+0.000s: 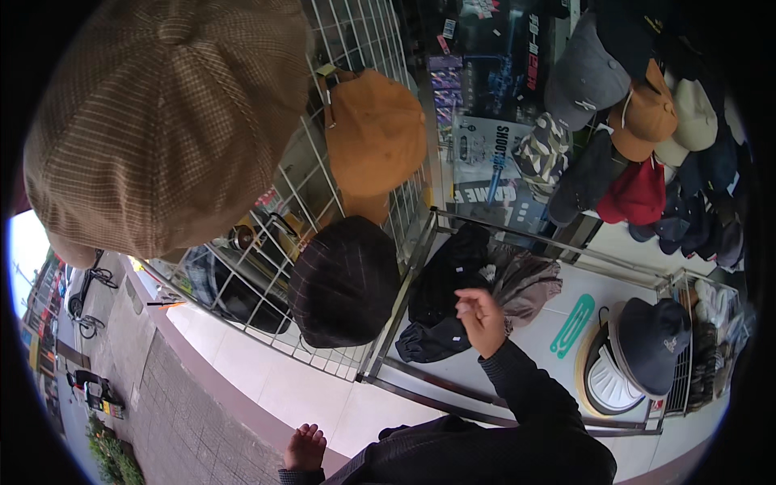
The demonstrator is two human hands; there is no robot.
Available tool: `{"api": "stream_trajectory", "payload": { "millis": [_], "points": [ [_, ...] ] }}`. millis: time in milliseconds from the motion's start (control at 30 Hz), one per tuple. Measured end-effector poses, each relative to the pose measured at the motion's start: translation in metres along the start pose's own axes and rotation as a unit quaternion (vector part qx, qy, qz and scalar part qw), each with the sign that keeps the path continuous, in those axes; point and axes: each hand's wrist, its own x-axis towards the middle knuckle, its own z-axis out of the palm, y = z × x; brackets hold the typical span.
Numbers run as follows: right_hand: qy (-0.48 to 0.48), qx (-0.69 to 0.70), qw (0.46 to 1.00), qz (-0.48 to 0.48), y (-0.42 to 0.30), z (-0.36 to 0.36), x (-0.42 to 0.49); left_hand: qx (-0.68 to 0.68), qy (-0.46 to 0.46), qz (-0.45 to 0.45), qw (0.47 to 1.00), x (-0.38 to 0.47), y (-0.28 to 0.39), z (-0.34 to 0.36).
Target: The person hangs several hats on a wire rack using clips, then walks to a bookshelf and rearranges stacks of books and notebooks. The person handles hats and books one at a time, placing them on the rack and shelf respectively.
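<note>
My right hand (pixel 483 321) is over a low metal-framed display stand, its fingers loosely bent and nothing visible in them. Under and beside it lie black folded fabric items (pixel 448 273) and a greyish-brown shiny fabric item (pixel 528 282); whether I touch them cannot be told. My left hand (pixel 305 447) is low in front of me, fingers half curled, with no object seen in it. Nearest above the hands, a dark striped flat cap (pixel 344 284) hangs on a white wire grid (pixel 330 357). Above that cap is a tan baseball cap (pixel 377 130).
A large brown checked cap (pixel 170 127) fills the upper left. Many caps, including a red cap (pixel 636 193), hang at right. On the stand are a green clip-shaped item (pixel 571 326) and a navy bucket hat (pixel 652 345). Outside, a scooter (pixel 97 391) stands by the paved sidewalk (pixel 188 418).
</note>
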Motion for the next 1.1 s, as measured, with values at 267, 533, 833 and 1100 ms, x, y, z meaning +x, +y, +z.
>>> {"api": "stream_trajectory", "payload": {
  "millis": [267, 533, 833, 1100],
  "points": [
    [-0.538, -0.305, 0.753, 0.227, 0.046, 0.144, -0.220, 0.130, -0.062, -0.173, 0.974, 0.037, 0.045, -0.084],
    [-0.462, -0.272, 0.784, 0.314, 0.008, 0.197, -0.302, 0.180, -0.025, -0.224, 0.958, 0.018, 0.055, -0.149],
    [-0.209, -0.185, 0.913, 0.297, 0.055, 0.136, -0.324, 0.206, -0.059, -0.193, 0.958, -0.004, 0.023, -0.118],
    [0.173, -0.323, 0.892, 0.265, 0.220, 0.025, -0.184, 0.185, 0.021, -0.159, 0.969, -0.036, -0.012, -0.071]
  ]
}}
